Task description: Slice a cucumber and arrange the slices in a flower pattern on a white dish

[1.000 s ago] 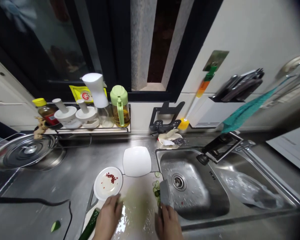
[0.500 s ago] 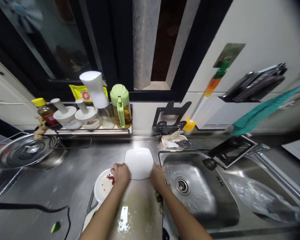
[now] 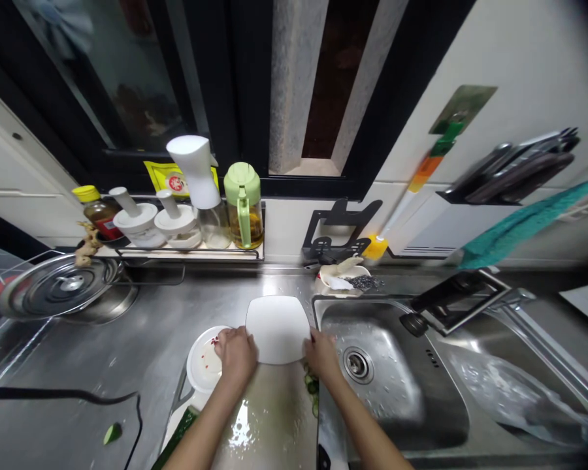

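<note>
A white squarish plate (image 3: 278, 329) is held level between my two hands over the far end of a wet cutting board (image 3: 262, 418). My left hand (image 3: 237, 352) is closed on its left rim, and my right hand (image 3: 322, 352) grips the right rim. Left of my left hand sits a round white plate (image 3: 203, 365) with small red chopped bits. Green slices (image 3: 311, 391) lie along the board's right edge, below my right hand. Part of a cucumber (image 3: 179, 434) shows beside my left forearm, which hides the rest.
On the right is a steel sink (image 3: 392, 372) with a plastic bag (image 3: 509, 385) in its second basin. A shelf at the back holds jars and an oil bottle (image 3: 245, 209). A pan lid (image 3: 68, 287) lies left; a green end piece (image 3: 112, 433) rests on the counter.
The squarish plate and both hands have come slightly toward me and to the right. The view has shifted a little, and the cucumber now shows beside my left forearm.
</note>
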### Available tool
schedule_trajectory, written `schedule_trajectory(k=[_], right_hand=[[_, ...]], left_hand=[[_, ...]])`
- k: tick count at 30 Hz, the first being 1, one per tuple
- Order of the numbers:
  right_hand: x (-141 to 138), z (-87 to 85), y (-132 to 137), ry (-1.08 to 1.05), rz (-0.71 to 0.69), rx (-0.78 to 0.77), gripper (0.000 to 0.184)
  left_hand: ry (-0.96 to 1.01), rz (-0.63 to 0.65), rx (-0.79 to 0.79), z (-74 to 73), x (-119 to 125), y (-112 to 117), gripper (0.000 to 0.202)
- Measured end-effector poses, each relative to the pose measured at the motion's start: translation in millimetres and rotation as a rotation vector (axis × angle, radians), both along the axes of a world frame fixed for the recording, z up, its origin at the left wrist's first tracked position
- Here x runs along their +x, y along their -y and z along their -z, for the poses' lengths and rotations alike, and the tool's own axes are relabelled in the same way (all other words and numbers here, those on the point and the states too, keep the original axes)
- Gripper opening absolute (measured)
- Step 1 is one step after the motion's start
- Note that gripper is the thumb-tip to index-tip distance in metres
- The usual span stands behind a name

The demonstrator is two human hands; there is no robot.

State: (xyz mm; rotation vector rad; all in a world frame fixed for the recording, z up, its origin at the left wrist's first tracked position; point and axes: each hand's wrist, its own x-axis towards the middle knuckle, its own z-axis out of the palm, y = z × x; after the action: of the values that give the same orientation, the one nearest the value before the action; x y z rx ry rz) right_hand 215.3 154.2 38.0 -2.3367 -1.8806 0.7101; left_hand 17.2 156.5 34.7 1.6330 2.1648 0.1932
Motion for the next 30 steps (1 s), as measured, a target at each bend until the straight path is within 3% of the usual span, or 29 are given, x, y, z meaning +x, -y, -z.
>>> schedule_trajectory(k=[5,8,11,17,24,30], right_hand=[[1,1.2,81,-0.062,0.017,0.042,0.041],[-3,18.9,126,-0.082,-0.008,0.04,0.039],[-8,38.6,156,-0.021,0.04,0.058,0.041],[-16,53.1,177,0.062,0.054,0.028,0.046],[-22,48.6,177,0.151,0.009,-0.008,0.048],[-33,51.2,182,0.215,0.057,0.032,0.048]], left_hand=[[0.078,-0.001,0.022,14.0,-15,78,0.031],[0.086,0.012,-0.012,33.4,-23,120,0.035],[0.051,-0.01,0.02,50.2,-26,146,0.037],[0.045,-0.003,-0.014,61.4,-28,160,0.036],[0.069,0.006,-0.037,55.8,-28,162,0.038],[0.05,0.035,-0.092,50.7,-32,160,0.038]])
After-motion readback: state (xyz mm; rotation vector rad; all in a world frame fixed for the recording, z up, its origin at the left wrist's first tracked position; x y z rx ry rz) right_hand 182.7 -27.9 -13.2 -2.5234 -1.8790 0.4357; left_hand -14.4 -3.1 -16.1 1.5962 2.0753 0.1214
